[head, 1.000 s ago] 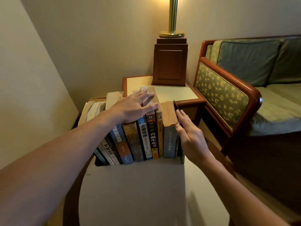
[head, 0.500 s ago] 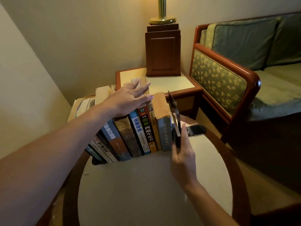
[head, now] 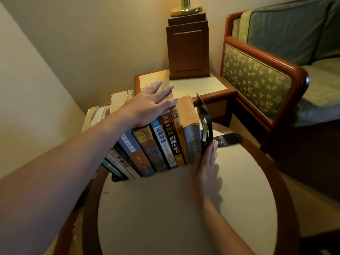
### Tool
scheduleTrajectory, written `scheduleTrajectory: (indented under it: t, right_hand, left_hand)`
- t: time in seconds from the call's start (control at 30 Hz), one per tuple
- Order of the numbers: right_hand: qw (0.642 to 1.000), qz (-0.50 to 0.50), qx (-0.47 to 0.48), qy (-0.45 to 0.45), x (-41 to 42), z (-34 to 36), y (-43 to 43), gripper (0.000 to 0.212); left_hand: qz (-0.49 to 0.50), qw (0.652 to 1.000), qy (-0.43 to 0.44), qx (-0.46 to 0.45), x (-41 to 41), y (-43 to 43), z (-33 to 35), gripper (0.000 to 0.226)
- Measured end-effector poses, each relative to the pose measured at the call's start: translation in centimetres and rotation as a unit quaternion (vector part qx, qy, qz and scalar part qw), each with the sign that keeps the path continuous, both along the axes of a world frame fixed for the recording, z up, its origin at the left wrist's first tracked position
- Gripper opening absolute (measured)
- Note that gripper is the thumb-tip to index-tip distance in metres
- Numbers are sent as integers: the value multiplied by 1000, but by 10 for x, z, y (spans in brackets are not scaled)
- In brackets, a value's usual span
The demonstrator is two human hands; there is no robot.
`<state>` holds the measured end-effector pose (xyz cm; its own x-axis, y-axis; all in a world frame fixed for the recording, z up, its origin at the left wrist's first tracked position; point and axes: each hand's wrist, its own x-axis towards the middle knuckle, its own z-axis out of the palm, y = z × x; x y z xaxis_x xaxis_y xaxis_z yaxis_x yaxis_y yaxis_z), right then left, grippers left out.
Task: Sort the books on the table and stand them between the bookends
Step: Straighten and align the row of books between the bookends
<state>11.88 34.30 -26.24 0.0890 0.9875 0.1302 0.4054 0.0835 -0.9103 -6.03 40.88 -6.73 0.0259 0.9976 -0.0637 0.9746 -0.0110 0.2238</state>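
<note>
The row of books (head: 160, 144) on the table (head: 184, 208) leans left. The right hand (head: 206, 167), fingers straight, lies flat against the bookend (head: 203, 113) at its right end; the left hand (head: 147, 105) rests open on top.

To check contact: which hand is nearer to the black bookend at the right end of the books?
Right. The right hand lies flat against the black bookend; the left hand rests on top of the books, apart from it.
</note>
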Motion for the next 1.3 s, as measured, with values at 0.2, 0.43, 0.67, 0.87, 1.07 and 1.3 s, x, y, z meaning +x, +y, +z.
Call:
scheduleTrajectory:
  t: [0.2,0.43,0.67,0.87,1.07,1.3]
  right_hand:
    - [997,-9,71,-13,14,11,-13,60]
    - [963,-51,241,-112,29,17,9,47]
    - [959,-11,240,-151,45,27,14,32]
    - [954,17,239,-177,56,38,19,24]
    - [951,34,231,-201,68,40,15,31]
    - [944,99,219,-225,64,55,21,22]
  left_hand:
    - [-5,999,-37,31,2,-5,1,75]
    - [64,998,2,13,-31,-34,0,56]
    - [57,997,51,-12,-45,-46,3,62]
    - [65,997,45,25,-41,-45,0,64]
    - [98,993,-44,57,-48,-59,-6,58]
    - [79,996,-18,38,-52,-62,-9,50]
